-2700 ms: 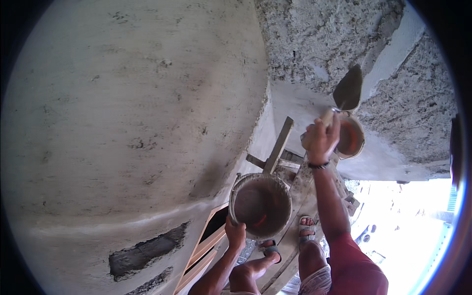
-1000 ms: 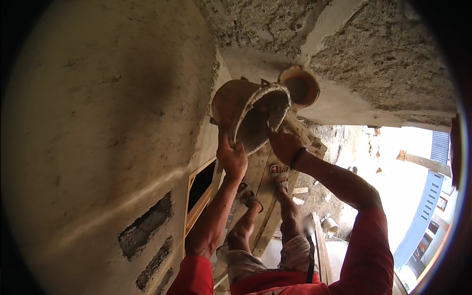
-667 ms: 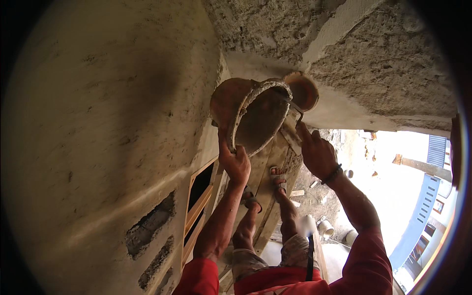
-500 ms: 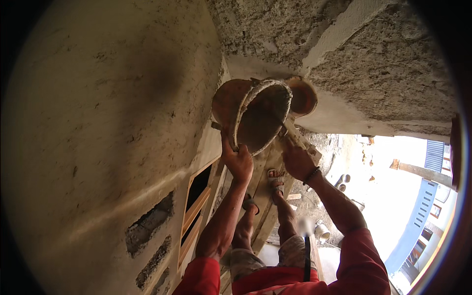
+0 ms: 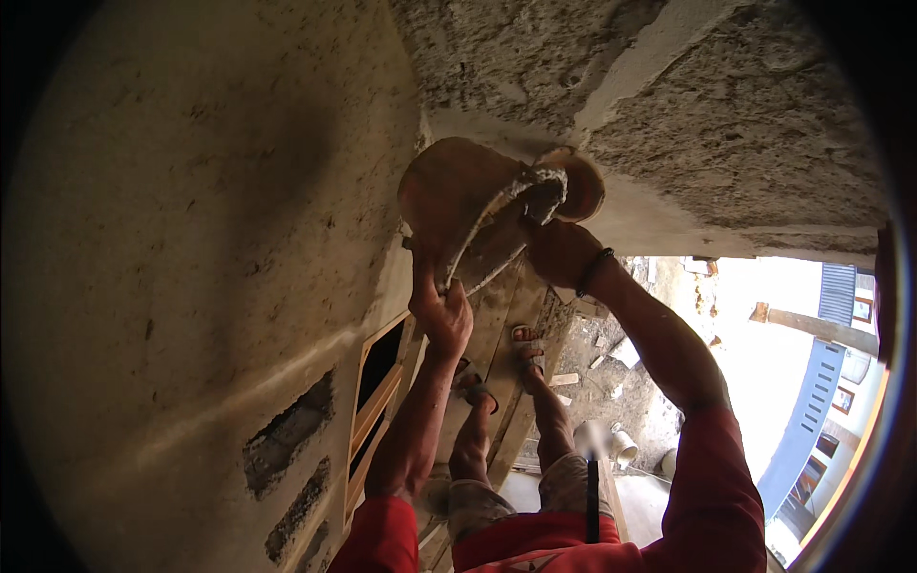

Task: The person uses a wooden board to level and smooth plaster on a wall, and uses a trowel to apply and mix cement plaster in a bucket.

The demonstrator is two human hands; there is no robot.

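Here's the round bucket (image 5: 447, 186), tipped over above timber planks (image 5: 506, 368), its rim (image 5: 547, 176) caked in lumpy grey. Left hand (image 5: 442, 320) clamps that rim; right hand (image 5: 565, 256), fist closed at the mouth, grips what looks like a trowel (image 5: 544, 203), its blade in shadow. Pockmarked, smooth-faced wall (image 5: 191, 239) on the left, a second round pail (image 5: 586, 186) just beyond the bucket.

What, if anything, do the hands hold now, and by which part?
The left hand holds the tilted bucket by its rim; the right hand seems to grip a trowel, by the handle hidden in its fist.
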